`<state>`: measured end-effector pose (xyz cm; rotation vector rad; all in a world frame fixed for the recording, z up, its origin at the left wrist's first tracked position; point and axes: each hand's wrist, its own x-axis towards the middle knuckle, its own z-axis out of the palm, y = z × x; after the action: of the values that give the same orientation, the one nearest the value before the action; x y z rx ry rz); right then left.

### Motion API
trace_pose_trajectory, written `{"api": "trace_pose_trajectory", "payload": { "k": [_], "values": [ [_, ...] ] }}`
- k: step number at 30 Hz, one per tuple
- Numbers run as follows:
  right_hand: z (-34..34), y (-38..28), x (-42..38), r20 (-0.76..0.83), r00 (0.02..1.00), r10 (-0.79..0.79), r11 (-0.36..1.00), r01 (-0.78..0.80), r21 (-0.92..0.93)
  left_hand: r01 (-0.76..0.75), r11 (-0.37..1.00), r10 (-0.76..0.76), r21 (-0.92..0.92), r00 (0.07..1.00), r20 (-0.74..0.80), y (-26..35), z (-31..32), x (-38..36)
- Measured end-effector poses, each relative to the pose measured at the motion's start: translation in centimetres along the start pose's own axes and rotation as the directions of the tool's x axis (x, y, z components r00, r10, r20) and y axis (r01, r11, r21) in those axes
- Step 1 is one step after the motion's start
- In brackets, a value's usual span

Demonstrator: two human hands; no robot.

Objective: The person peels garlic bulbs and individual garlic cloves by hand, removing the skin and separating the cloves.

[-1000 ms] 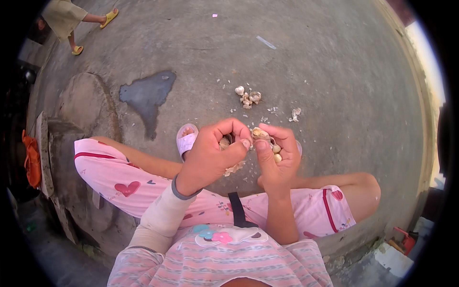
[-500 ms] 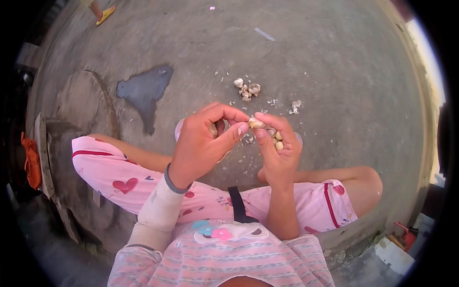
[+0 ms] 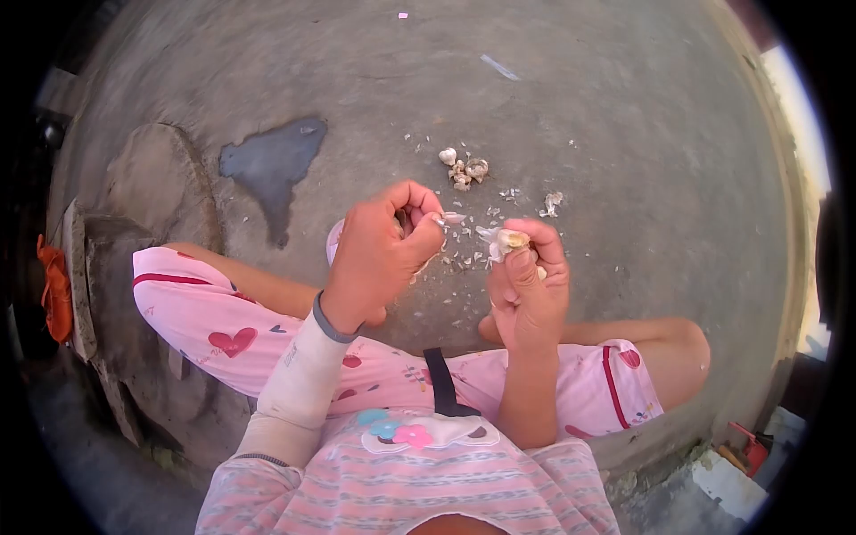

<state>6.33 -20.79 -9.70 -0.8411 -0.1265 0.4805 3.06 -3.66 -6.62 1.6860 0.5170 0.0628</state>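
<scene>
My left hand (image 3: 379, 254) is closed, its thumb and forefinger pinching a thin strip of garlic skin (image 3: 453, 218). Something brownish, partly hidden, sits under its curled fingers. To its right, my right hand (image 3: 533, 299) grips a garlic clove (image 3: 511, 240) between thumb and fingers, with loose papery skin standing off its left side. A pale peeled clove (image 3: 541, 273) shows in the same palm; the rest of that palm is hidden. On the concrete beyond my hands lies a small pile of garlic (image 3: 464, 169).
Bits of garlic skin lie scattered on the concrete floor (image 3: 624, 169), with a larger clump of skin (image 3: 551, 204) to the right. A dark wet patch (image 3: 275, 169) is at left. An orange cloth or bag (image 3: 53, 290) hangs at the far left. My crossed legs frame the near side.
My hands have moved apart, the left drawing back with a strip of skin, the right shifting slightly right with the clove. A foot in a yellow slipper at upper left has left view.
</scene>
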Motion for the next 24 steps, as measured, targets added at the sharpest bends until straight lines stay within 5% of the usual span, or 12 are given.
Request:
{"api": "trace_pose_trajectory", "payload": {
  "k": [2, 4, 5, 7, 9, 17, 24],
  "values": [
    [-0.5, -0.3, 0.5, 0.04, 0.998, 0.05, 0.965, -0.059, 0.256, -0.01, 0.999, 0.009, 0.04, 0.999, 0.034, -0.9, -1.0, 0.7],
    [-0.7, -0.7, 0.8, 0.023, 0.979, 0.203, 0.936, -0.201, 0.288, -0.047, 0.994, 0.033, 0.1, 0.99, 0.138, -1.3, -2.0, 0.9],
    [-0.7, -0.8, 0.9, 0.02, 0.959, 0.283, 0.911, -0.275, 0.307, -0.116, 0.987, 0.11, 0.11, 0.992, 0.064, -1.3, -1.5, 0.7],
    [-0.8, -0.5, 1.1, 0.054, 0.951, 0.304, 0.9, -0.306, 0.31, -0.246, 0.957, 0.262, 0.152, 0.961, -0.092, 0.0, -0.2, 0.1],
    [-0.7, -0.2, 1.2, 0.085, 0.944, 0.318, 0.896, -0.329, 0.298, -0.216, 0.976, 0.216, 0.007, 0.976, -0.003, 0.6, -0.1, -0.3],
    [-0.5, -0.5, 0.8, 0.053, 0.952, 0.3, 0.946, -0.304, 0.113, -0.173, 0.984, 0.159, 0.034, 0.954, 0.256, 1.5, -0.9, -0.6],
    [-0.2, -2.0, 0.5, -0.005, 0.967, 0.255, 0.905, -0.241, -0.35, -0.133, 0.982, 0.085, 0.137, 0.947, 0.31, 1.8, -1.5, -0.8]
  ]
}}
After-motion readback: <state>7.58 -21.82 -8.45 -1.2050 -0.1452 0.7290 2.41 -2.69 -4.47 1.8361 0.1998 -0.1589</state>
